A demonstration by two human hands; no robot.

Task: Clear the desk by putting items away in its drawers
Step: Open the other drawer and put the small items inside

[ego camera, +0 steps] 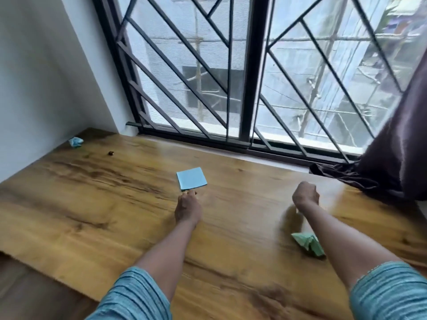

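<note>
A light blue square pad of paper lies flat on the wooden desk near its middle. My left hand reaches toward it, fingertips touching the pad's near edge; whether it grips the pad I cannot tell. My right hand hovers over the desk to the right, fingers curled into a loose fist with nothing seen in it. A crumpled green paper lies beside my right forearm. At the far left corner sit a crumpled pale blue paper and a small dark object.
A barred window runs along the desk's far edge. A dark curtain hangs at the right and bunches onto the desk. A white wall bounds the left side. The desk's near left edge drops to a darker floor.
</note>
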